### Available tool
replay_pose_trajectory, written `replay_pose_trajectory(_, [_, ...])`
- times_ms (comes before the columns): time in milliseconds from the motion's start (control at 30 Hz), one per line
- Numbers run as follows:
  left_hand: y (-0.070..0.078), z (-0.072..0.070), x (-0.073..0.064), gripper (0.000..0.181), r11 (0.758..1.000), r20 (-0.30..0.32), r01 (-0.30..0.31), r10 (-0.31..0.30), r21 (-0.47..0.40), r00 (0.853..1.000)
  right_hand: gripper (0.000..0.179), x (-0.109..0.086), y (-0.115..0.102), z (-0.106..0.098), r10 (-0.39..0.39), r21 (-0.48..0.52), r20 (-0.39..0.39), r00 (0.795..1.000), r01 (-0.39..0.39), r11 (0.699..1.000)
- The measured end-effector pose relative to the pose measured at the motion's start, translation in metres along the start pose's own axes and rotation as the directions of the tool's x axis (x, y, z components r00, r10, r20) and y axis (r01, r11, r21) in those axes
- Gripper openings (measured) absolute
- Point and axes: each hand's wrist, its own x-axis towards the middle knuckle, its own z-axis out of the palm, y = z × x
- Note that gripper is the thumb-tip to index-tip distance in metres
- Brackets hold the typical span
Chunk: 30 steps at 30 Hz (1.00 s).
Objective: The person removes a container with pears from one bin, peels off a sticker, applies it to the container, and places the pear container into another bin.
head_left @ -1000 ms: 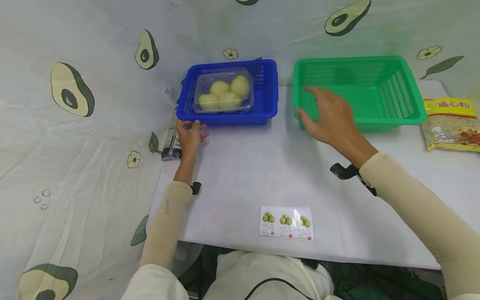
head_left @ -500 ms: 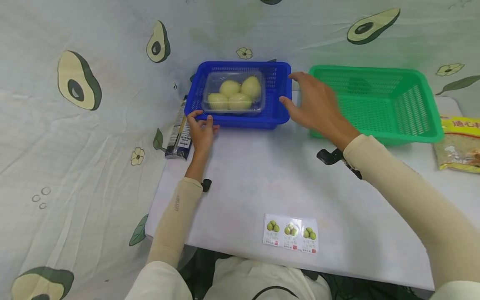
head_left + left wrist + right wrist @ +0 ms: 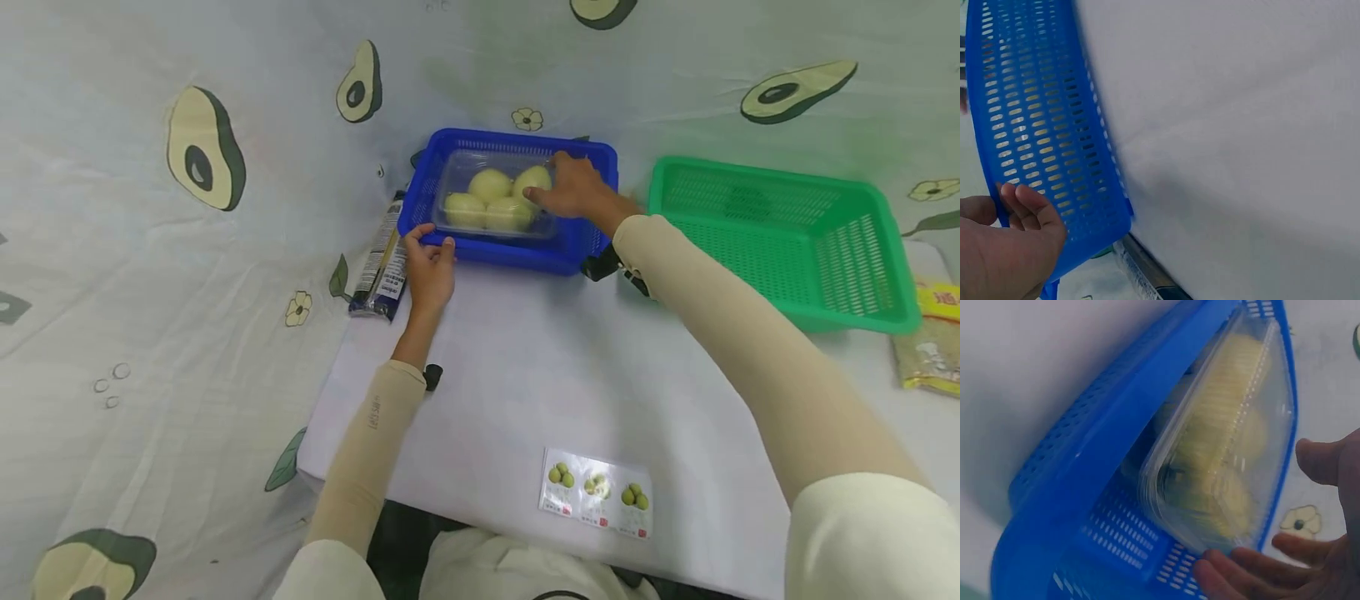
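Nearest the person, a glossy strip of three labels [image 3: 596, 493], each printed with green fruit, lies by the near edge of the white surface [image 3: 510, 358]. Past it, two beige sleeves [image 3: 375, 437] reach forward, each with a small black device at the wrist. The left hand [image 3: 431, 271] is at the near-left corner of a blue basket [image 3: 517, 252], its thumb and curled fingers clamped on the rim from either side. Just left of that hand lies a long, dark, printed packet [image 3: 381, 271], partly behind the basket's corner. Inside the basket, toward its left, sits a transparent plastic box [image 3: 459, 173] with four pale yellow-green fruits [image 3: 491, 185] in it. The right hand [image 3: 573, 190] is at the box's right end, thumb and fingers well apart; whether the fingertips touch the plastic I cannot tell. To the right stands a green basket [image 3: 772, 258] with slotted walls, and beside it, cut off by the head view's edge, a yellow-topped bag [image 3: 933, 337]. Farthest back hangs a pale cloth [image 3: 675, 108] printed with avocados, flowers and leaves.
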Motion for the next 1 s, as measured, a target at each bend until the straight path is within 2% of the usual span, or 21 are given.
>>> replay_pose_trajectory(100, [0.001,0.012,-0.009,0.044,1.000,0.020,0.021,-0.021,0.011,1.000,0.101,0.010,0.012,0.002,0.095,-0.032,0.078,0.992,-0.093,0.995])
replay_pose_trajectory(167, [0.002,0.019,-0.015,0.044,0.999,0.033,0.034,-0.034,0.012,0.999,0.103,0.013,0.020,0.003,0.158,-0.010,0.129,0.979,-0.158,0.987])
replay_pose_trajectory(267, [0.005,0.029,-0.021,0.044,0.999,0.042,0.041,-0.042,0.016,0.998,0.104,0.015,0.031,0.003,0.230,0.137,0.174,0.958,-0.255,0.957])
replay_pose_trajectory(333, [0.008,0.034,-0.022,0.044,0.999,0.044,0.038,-0.039,0.019,0.998,0.105,0.015,0.036,0.000,0.260,0.269,0.196,0.946,-0.307,0.913])
replay_pose_trajectory(433, [0.011,0.040,-0.023,0.044,0.999,0.043,0.029,-0.030,0.019,0.999,0.103,0.014,0.042,-0.006,0.282,0.391,0.226,0.933,-0.352,0.851])
replay_pose_trajectory(533, [0.014,0.044,-0.024,0.043,0.999,0.044,0.024,-0.025,0.022,0.999,0.098,0.013,0.045,-0.010,0.308,0.413,0.258,0.916,-0.393,0.822])
replay_pose_trajectory(733, [0.019,0.045,-0.025,0.044,0.999,0.053,0.016,-0.017,0.028,0.998,0.098,0.017,0.045,-0.012,0.352,0.479,0.327,0.877,-0.475,0.739])
replay_pose_trajectory(833, [0.020,0.045,-0.025,0.045,1.000,0.055,0.016,-0.017,0.026,0.998,0.098,0.020,0.048,-0.011,0.344,0.509,0.353,0.870,-0.487,0.710])
replay_pose_trajectory(1000, [0.020,0.044,-0.028,0.044,0.999,0.044,0.041,-0.043,0.031,0.998,0.095,0.024,0.055,-0.004,0.313,0.538,0.385,0.868,-0.487,0.688])
